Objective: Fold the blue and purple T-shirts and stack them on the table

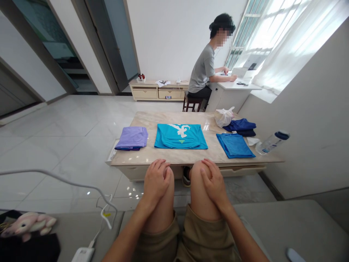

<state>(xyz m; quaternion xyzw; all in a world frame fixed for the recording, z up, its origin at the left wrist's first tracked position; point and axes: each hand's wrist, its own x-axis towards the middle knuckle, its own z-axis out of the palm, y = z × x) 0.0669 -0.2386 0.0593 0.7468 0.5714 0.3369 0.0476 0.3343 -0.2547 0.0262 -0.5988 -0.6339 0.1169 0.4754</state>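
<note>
My left hand [157,179] rests on my left knee, its fingers laid over the kneecap and nothing in it. On the other knee lies my right hand [214,180], also bare, with the thumb apart from the fingers. Just beyond the knees, a folded turquoise shirt [169,138] with a white print lies flat on the marble-topped table [147,158]. To its left is a stack of folded purple cloth [132,137] with darker cloth beneath. A folded blue garment [235,146] sits to its right.
Behind the blue garment are dark blue folded clothes [241,125] and a white plastic bag [224,116]. A clear bottle [272,142] stands at the table's right end. Another person [203,67] sits at a white desk [231,94]. A plush toy [29,225] and cable lie on the left.
</note>
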